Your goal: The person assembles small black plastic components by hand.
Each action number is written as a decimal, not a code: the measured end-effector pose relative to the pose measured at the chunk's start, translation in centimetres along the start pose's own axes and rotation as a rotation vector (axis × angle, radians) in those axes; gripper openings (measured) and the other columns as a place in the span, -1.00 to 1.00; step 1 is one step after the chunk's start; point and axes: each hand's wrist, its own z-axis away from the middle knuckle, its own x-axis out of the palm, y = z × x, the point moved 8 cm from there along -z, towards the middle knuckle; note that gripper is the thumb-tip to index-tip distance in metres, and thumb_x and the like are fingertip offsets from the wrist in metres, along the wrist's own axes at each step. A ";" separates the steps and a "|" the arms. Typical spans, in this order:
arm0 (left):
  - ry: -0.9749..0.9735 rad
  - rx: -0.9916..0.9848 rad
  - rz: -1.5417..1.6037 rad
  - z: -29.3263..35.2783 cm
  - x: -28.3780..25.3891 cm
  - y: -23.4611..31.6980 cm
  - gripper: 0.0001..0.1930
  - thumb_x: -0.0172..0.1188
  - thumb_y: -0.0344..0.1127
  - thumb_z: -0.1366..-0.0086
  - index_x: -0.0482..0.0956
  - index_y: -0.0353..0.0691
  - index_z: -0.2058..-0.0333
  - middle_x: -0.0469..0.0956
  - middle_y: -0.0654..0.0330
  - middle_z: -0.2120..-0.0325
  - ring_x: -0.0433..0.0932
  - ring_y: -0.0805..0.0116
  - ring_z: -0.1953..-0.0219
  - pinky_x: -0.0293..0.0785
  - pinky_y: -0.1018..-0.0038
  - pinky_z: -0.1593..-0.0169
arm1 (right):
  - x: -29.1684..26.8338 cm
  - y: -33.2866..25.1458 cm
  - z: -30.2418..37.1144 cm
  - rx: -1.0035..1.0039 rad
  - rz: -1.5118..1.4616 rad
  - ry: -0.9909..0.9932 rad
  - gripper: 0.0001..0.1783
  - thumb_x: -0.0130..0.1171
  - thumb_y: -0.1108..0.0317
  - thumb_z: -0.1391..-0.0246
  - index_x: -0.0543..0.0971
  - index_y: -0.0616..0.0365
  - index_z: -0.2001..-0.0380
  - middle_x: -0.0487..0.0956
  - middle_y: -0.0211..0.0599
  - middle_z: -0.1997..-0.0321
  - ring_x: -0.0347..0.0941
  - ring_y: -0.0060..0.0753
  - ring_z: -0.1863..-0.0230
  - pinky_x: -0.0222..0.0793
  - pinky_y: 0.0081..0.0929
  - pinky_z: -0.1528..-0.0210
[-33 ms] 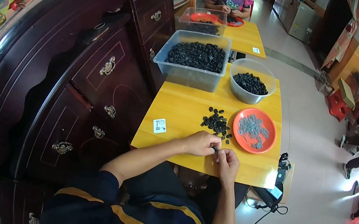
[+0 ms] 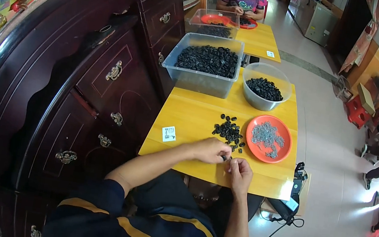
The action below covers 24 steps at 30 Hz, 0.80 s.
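Just above the yellow tabletop [image 2: 190, 113], near its front edge, the seated person's left hand [image 2: 212, 151] pinches a small dark piece [image 2: 224, 157], the right hand [image 2: 240, 174] close beside it. Beyond them I see a loose black pile [image 2: 230, 131], and to its right an orange-red plate [image 2: 287, 134] of grey bits [image 2: 265, 134]. Behind, a rectangular bin [image 2: 200, 81] and round tub [image 2: 256, 100] hold black pieces; farther off, a co-worker [image 2: 244, 0] sits.

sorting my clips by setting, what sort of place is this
Probably a room in a home doubling as a handwork space: a dark wooden cabinet with ornate metal handles stands along the left, and a yellow table bears a clear rectangular tub of small black parts.
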 end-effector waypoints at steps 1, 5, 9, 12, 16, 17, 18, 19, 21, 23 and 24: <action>-0.052 0.035 -0.115 -0.2 -1.2 -0.9 -0.87 0.21 -0.43 -0.11 0.57 -0.22 0.32 0.55 0.18 0.56 0.54 0.38 0.49 0.47 0.45 0.32 | 0.3 -0.2 0.0 0.000 -0.003 -0.001 -0.80 0.12 0.32 -0.27 0.54 0.26 0.35 0.53 -0.50 0.49 0.39 -0.70 0.47 0.31 -0.69 0.39; 0.264 0.002 -0.151 -2.0 -11.0 -0.7 -0.79 0.15 -0.52 -0.13 0.59 -0.23 0.23 0.59 0.23 0.46 0.54 0.47 0.43 0.49 0.51 0.29 | 0.2 -0.2 0.2 0.031 -0.013 0.006 -0.83 0.07 0.37 -0.29 0.52 0.23 0.36 0.53 -0.47 0.46 0.36 -0.70 0.45 0.30 -0.70 0.33; 0.918 0.139 -0.072 -1.0 -19.3 3.4 -0.67 0.19 -0.51 -0.14 0.52 -0.28 0.07 0.61 0.16 0.45 0.58 0.45 0.47 0.51 0.50 0.37 | 0.4 -0.4 -0.1 -0.003 -0.055 -0.004 -0.82 0.07 0.35 -0.30 0.52 0.23 0.35 0.53 -0.47 0.44 0.36 -0.71 0.43 0.30 -0.70 0.30; 0.775 0.127 -0.021 -1.5 -16.6 1.7 -0.67 0.21 -0.50 -0.13 0.55 -0.27 0.08 0.61 0.17 0.43 0.57 0.47 0.48 0.51 0.51 0.38 | 0.4 -0.4 0.0 0.008 -0.033 0.016 -0.82 0.08 0.35 -0.30 0.53 0.22 0.34 0.57 -0.44 0.40 0.37 -0.71 0.43 0.32 -0.69 0.29; 0.339 -0.019 -0.182 -0.9 -7.6 -0.3 -0.83 0.25 -0.39 -0.11 0.63 -0.23 0.29 0.63 0.13 0.41 0.61 0.27 0.45 0.53 0.37 0.30 | 0.0 -0.7 0.0 -0.003 -0.056 0.031 -0.82 0.11 0.36 -0.27 0.54 0.26 0.34 0.54 -0.47 0.44 0.38 -0.69 0.43 0.34 -0.66 0.31; 0.340 -0.023 -0.182 -0.2 -6.4 -1.2 -0.83 0.25 -0.39 -0.11 0.63 -0.23 0.29 0.63 0.13 0.41 0.61 0.27 0.45 0.53 0.37 0.30 | 0.1 -0.6 0.0 0.000 -0.056 0.028 -0.82 0.11 0.36 -0.27 0.54 0.26 0.34 0.54 -0.47 0.44 0.38 -0.69 0.43 0.34 -0.66 0.31; 0.343 0.001 -0.252 0.3 -5.2 -1.6 -0.83 0.26 -0.35 -0.10 0.63 -0.22 0.31 0.62 0.12 0.41 0.61 0.21 0.41 0.53 0.32 0.27 | 0.3 -0.7 0.0 0.004 -0.058 0.010 -0.83 0.10 0.35 -0.28 0.54 0.24 0.33 0.57 -0.45 0.40 0.40 -0.69 0.41 0.35 -0.67 0.29; 0.345 0.025 -0.323 0.6 -4.1 -2.1 -0.83 0.27 -0.32 -0.09 0.63 -0.22 0.32 0.61 0.11 0.41 0.61 0.14 0.36 0.53 0.27 0.23 | 0.5 -0.7 0.0 0.007 -0.060 -0.008 -0.84 0.09 0.35 -0.30 0.53 0.21 0.32 0.60 -0.42 0.36 0.42 -0.69 0.40 0.35 -0.68 0.27; 0.343 -0.024 -0.327 0.7 -2.8 -2.3 -0.84 0.28 -0.31 -0.09 0.64 -0.20 0.34 0.60 0.10 0.40 0.60 0.11 0.33 0.53 0.24 0.21 | 0.2 -0.4 0.1 0.014 -0.037 -0.002 -0.84 0.09 0.35 -0.30 0.53 0.21 0.32 0.60 -0.42 0.36 0.43 -0.69 0.39 0.35 -0.68 0.27; 0.344 -0.074 -0.336 0.8 -2.1 -2.8 -0.85 0.29 -0.29 -0.10 0.64 -0.19 0.36 0.59 0.10 0.40 0.60 0.08 0.29 0.52 0.22 0.19 | 0.2 -0.4 0.1 0.018 -0.016 0.000 -0.84 0.09 0.35 -0.29 0.53 0.21 0.32 0.61 -0.41 0.35 0.43 -0.68 0.39 0.36 -0.68 0.27; 0.356 -0.083 -0.352 0.8 -2.0 -3.2 -0.86 0.28 -0.30 -0.10 0.63 -0.18 0.36 0.59 0.10 0.39 0.59 0.06 0.29 0.52 0.21 0.19 | 0.3 -0.6 0.1 0.017 -0.031 0.010 -0.84 0.11 0.35 -0.28 0.54 0.24 0.32 0.60 -0.44 0.37 0.42 -0.69 0.40 0.36 -0.68 0.28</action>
